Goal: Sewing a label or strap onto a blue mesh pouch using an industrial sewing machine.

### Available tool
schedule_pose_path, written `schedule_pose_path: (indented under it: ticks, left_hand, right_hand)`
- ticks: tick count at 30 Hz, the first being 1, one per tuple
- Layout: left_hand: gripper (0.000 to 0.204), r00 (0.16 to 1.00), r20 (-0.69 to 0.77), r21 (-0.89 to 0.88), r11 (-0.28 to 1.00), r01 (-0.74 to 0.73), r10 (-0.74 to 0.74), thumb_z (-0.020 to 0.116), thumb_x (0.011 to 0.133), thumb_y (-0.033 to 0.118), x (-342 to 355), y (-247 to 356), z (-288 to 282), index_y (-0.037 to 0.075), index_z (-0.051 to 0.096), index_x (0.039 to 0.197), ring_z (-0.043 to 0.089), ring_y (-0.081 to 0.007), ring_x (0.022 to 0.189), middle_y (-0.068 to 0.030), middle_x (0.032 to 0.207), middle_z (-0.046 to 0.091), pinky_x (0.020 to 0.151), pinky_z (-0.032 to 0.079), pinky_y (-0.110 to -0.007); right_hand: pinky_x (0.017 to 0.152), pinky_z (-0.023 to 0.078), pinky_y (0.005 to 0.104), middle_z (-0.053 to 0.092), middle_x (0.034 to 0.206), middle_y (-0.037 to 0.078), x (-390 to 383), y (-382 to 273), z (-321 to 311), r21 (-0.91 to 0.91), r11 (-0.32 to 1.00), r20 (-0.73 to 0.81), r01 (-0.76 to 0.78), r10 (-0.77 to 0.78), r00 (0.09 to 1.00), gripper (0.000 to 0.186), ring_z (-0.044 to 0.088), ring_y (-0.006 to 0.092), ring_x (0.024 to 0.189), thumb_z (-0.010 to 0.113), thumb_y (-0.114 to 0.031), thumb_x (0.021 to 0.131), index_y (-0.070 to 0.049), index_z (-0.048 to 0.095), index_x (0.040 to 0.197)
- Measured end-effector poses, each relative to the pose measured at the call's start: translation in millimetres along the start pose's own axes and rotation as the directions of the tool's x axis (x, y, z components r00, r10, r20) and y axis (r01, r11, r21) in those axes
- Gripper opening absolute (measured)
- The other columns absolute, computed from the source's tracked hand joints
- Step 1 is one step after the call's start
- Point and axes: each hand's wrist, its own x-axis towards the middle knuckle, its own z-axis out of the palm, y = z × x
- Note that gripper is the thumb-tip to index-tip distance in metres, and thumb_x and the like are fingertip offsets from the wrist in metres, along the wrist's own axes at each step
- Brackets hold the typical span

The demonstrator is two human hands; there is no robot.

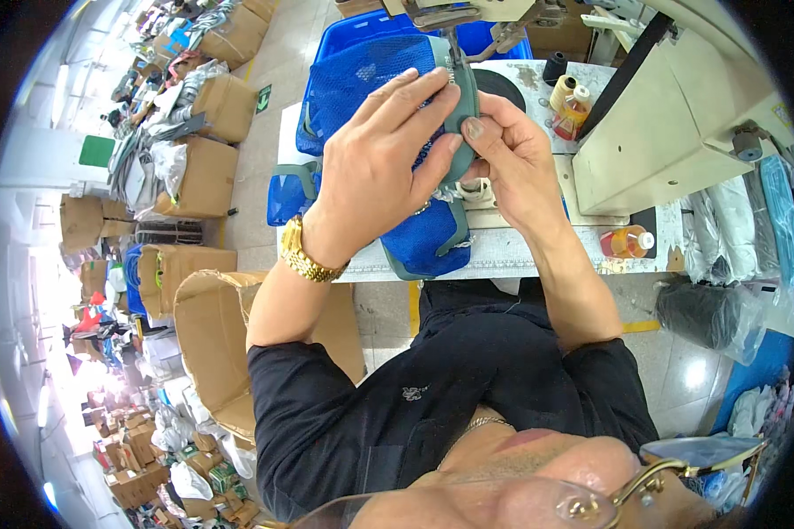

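Observation:
A blue mesh fabric piece [362, 78] with a grey-green edge band [466, 106] lies under the needle area of a sewing machine [670, 132]. My left hand [388, 145] rests flat on the mesh, its fingers stretched out toward the band. At the band's right side, my right hand [516, 150] pinches the edge between thumb and fingers. More of the blue mesh [428, 242] with grey-green trim hangs at the table's near edge, below my hands. Part of the work is hidden under my left palm.
On the white table [503, 264], thread cones [563, 93] and an amber bottle [572, 113] stand to the right, with another amber bottle [626, 242] lying nearer. A blue bin [344, 40] sits behind. An open carton [216, 344] stands at left; stacked boxes [212, 176] line the aisle.

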Motion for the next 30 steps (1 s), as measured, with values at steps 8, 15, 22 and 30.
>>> schedule_pose_path:
  ticks: [8,15,22,30]
  left_hand:
    - [0.037,0.999,0.046,-0.007,1.000,-0.025,0.025,0.072,0.083,0.021,2,-9,-5,0.006,0.069,0.116,0.063,-0.0285,0.114,-0.0092,0.125,0.065,0.093,0.053,-0.036]
    - [0.038,0.997,0.041,-0.120,0.991,-0.055,0.060,0.073,0.082,0.021,10,-27,-1,0.006,0.069,0.117,0.064,-0.0290,0.113,-0.0112,0.124,0.066,0.094,0.052,-0.036]
    - [0.041,0.999,0.031,-0.300,0.954,0.002,0.007,0.076,0.082,0.021,12,-45,8,0.007,0.069,0.119,0.064,-0.0286,0.113,-0.0120,0.125,0.065,0.095,0.052,-0.036]
    - [0.042,0.999,0.028,-0.434,0.900,0.046,-0.037,0.077,0.082,0.020,17,-55,14,0.006,0.068,0.120,0.065,-0.0275,0.113,-0.0144,0.125,0.066,0.095,0.051,-0.035]
  right_hand:
    - [0.070,0.060,0.0250,0.068,0.104,0.005,7,0,-5,0.001,1.000,0.024,-0.004,0.004,1.000,0.033,0.068,0.0101,0.085,0.057,-0.019,0.100,-0.001,0.056,0.127]
    - [0.073,0.060,0.0264,0.068,0.098,0.006,10,-1,-4,-0.003,1.000,0.009,-0.003,0.003,1.000,0.027,0.068,0.0114,0.085,0.055,-0.016,0.100,0.001,0.057,0.122]
    - [0.073,0.059,0.0256,0.069,0.098,0.007,17,-2,-3,-0.064,0.998,-0.003,0.015,-0.015,1.000,0.027,0.069,0.0123,0.084,0.058,-0.018,0.100,0.001,0.059,0.119]
    - [0.073,0.054,0.0215,0.070,0.091,0.007,22,3,-4,-0.124,0.983,0.007,0.135,-0.135,0.991,0.023,0.067,0.0095,0.081,0.059,-0.016,0.099,0.002,0.063,0.112]
